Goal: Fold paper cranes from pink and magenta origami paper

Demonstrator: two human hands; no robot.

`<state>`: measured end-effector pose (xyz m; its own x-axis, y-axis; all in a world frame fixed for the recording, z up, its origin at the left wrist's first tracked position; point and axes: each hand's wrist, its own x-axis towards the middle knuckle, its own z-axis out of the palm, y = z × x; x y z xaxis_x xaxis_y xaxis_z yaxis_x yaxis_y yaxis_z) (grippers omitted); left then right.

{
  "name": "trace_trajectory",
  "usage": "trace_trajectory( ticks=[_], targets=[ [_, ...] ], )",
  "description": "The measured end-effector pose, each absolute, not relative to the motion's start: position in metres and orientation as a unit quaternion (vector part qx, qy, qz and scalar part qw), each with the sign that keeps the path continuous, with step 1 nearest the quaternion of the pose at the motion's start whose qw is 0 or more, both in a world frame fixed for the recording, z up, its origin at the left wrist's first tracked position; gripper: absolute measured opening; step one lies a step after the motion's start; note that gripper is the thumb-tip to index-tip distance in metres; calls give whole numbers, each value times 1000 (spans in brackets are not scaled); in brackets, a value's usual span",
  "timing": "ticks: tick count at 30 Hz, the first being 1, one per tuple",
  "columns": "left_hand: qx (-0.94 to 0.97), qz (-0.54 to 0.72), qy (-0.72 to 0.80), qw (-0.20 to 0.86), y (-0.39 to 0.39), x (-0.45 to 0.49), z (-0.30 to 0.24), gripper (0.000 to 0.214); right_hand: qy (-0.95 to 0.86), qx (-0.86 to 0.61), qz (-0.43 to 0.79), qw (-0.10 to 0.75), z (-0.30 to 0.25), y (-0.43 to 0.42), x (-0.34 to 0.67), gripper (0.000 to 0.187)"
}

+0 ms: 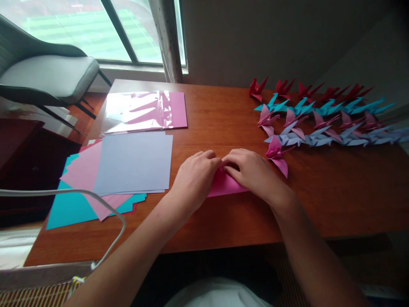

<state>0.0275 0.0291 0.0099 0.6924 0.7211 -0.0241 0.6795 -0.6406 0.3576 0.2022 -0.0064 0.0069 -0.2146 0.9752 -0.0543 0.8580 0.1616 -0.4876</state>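
Pink paper (227,186) sits on counter (214,123) btwn your L hand (195,175) & R hand (252,171), both pinching its far part w/ fingertips; near edge runs approx L-R, full long axis hidden. Neither hand clearly nearer.

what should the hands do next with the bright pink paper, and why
Probably press along the bright pink paper's far edge: the left hand and right hand come together there, though they hide any crease, so its sharpness can't be told.
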Motion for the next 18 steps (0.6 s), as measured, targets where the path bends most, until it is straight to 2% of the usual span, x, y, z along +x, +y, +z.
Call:
trace_trajectory(
  ticks=[9, 14, 18],
  targets=[
    [897, 53, 387, 205, 20, 29, 13, 25, -754, -616, 208, 92, 15, -10, 198, 5],
    [900, 47, 391, 186, 7, 26, 12, 24, -763, -620, 169, 66, 15, -19, 194, 7],
    [896, 28, 412, 165, -6, 29, 15, 30, -760, -627, 160, 64, 13, -30, 191, 17]
  ],
)
